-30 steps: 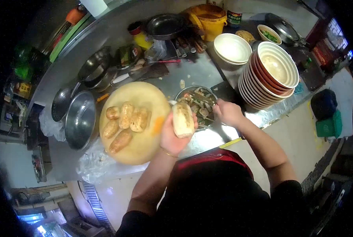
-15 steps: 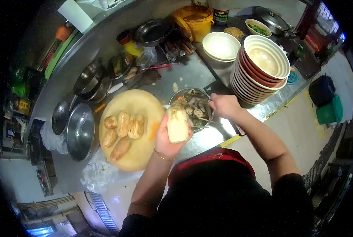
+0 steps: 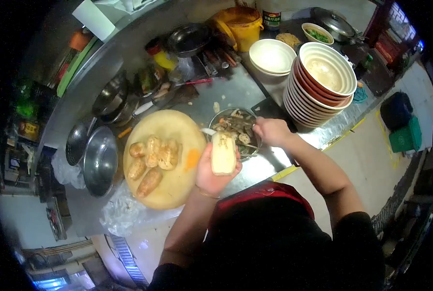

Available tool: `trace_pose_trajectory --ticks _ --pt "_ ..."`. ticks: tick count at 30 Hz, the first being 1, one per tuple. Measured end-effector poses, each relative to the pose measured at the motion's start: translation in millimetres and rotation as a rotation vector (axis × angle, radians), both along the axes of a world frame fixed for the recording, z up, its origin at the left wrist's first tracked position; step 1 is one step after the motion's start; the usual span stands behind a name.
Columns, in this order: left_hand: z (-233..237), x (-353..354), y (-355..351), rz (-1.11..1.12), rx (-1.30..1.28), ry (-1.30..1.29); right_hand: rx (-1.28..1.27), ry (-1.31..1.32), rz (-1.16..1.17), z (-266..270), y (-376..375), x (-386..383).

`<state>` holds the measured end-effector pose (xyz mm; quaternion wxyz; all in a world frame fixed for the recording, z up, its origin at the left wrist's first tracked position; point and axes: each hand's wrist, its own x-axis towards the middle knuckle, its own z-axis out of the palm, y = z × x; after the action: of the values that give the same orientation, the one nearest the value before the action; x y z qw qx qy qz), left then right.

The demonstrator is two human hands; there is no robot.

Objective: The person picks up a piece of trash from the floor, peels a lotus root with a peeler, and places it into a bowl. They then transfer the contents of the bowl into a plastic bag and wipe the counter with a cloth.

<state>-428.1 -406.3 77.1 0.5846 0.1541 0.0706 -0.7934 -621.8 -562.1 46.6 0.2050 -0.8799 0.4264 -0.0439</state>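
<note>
In my left hand, fingers curled around it from below, is a thick pale lotus root, mostly peeled, with brownish marks at its upper end. Just beyond it stands a round metal bowl of dark peelings and cut ends, some showing holes. My right hand is closed at the bowl's right rim; what it grips is hidden by the fingers. To the left, a round cutting board carries several brown-skinned lotus root pieces and an orange stain.
Tall stacked bowls and white bowls stand at the right. A metal basin and plastic bag flank the board. Behind lie a cleaver, a black pan and a yellow bucket.
My left hand has shifted slightly right with the lotus root, which has turned to show a paler, cleaner face. My right hand stays beside the bowl, nearly in place.
</note>
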Motion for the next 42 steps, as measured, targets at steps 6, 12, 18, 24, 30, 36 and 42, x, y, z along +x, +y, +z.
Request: trace_pose_trajectory --ticks 6,12,18,24,30,36,42 --pt "6.2 6.5 -13.1 0.114 0.235 -0.192 -0.024 -0.215 0.209 30.3 42.6 11.9" --pt "-3.0 4.0 -0.4 0.078 0.204 -0.078 -0.101 -0.264 0.264 16.4 40.2 20.3" --pt "16.8 -1.2 11.7 0.016 -0.006 -0.09 0.092 0.028 -0.055 -12.6 1.1 -6.2" --pt "-23.8 13.9 6.3 0.028 -0.001 -0.188 0.0 -0.155 0.258 35.9 44.1 15.3" --pt "-4.4 2.3 16.6 -0.012 0.049 -0.25 -0.037 -0.022 0.096 4.9 15.2 18.0" --pt "-27.4 4.9 11.0 0.04 0.148 -0.312 0.111 -0.132 0.061 28.5 51.2 15.5" --pt "-2.5 -5.4 14.7 0.106 0.002 -0.415 0.14 -0.198 -0.05 -3.0 40.2 14.7"
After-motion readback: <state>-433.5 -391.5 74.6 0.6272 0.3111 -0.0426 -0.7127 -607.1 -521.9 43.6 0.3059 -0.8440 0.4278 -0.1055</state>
